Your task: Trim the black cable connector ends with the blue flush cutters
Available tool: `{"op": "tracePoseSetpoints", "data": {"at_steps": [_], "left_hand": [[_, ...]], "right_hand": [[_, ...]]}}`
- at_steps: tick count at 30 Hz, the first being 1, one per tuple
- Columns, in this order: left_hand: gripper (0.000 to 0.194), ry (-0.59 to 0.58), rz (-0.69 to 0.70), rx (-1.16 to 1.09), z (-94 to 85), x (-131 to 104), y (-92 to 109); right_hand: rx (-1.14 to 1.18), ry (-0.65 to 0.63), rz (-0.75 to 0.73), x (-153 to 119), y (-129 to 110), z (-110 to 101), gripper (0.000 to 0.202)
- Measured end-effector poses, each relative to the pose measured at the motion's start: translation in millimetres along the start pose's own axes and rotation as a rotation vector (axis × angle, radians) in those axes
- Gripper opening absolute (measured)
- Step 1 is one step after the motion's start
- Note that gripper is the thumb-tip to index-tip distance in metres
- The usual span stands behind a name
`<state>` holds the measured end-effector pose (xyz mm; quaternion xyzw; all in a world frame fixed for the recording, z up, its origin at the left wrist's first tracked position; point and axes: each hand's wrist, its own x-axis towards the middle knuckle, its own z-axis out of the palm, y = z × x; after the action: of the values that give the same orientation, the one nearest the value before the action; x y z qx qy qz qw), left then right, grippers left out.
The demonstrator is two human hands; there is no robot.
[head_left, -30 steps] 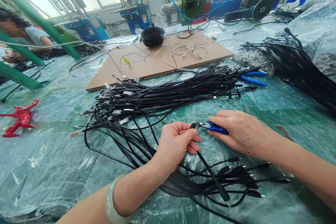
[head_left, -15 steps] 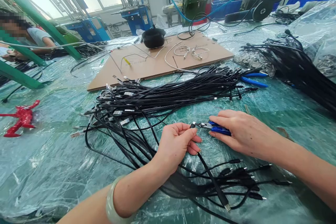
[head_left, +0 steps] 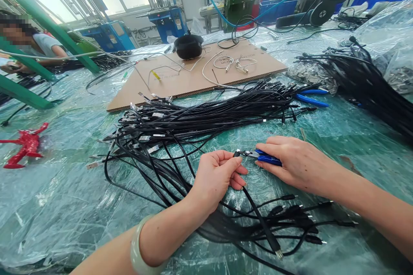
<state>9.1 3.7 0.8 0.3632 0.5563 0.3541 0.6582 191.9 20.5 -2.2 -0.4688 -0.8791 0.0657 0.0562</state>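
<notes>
My left hand (head_left: 219, 174) pinches a black cable, and its small connector end (head_left: 237, 153) sticks up past the thumb. Blue-handled flush cutters (head_left: 269, 157) are held in my right hand (head_left: 295, 161), with their jaws at that connector end. Whether the jaws touch it I cannot tell. Under my left wrist run more black cables (head_left: 232, 227), their plug ends fanned out to the right. Beyond my hands lies a thick bundle of black cables (head_left: 206, 114) with metal USB plugs at its left.
Another pair of blue handles (head_left: 311, 98) lies at the bundle's right end. Cardboard sheets (head_left: 193, 79) carry pale cables and a black round object (head_left: 189, 46). A red object (head_left: 27, 146) lies left. More black cables (head_left: 364, 81) are at right. A person (head_left: 35, 45) sits behind green posts (head_left: 64, 30).
My right hand and the cutters have moved slightly left, bringing the jaws closer to the connector end. My left hand stays in place.
</notes>
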Motion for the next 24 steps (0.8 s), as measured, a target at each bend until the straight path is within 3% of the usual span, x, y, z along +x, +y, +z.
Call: {"op": "tracePoseSetpoints", "data": {"at_steps": [7,24], "left_hand": [[0.013,0.003,-0.003,0.004,0.0,0.5,-0.6],[0.013,0.004,0.027,-0.056,-1.2,1.4,-2.7]], "right_hand": [[0.041,-0.02,0.021,-1.6,2.4,1.3,0.029],[-0.007,0.127,-0.043,-3.1,5.9,2.9,0.024]]}}
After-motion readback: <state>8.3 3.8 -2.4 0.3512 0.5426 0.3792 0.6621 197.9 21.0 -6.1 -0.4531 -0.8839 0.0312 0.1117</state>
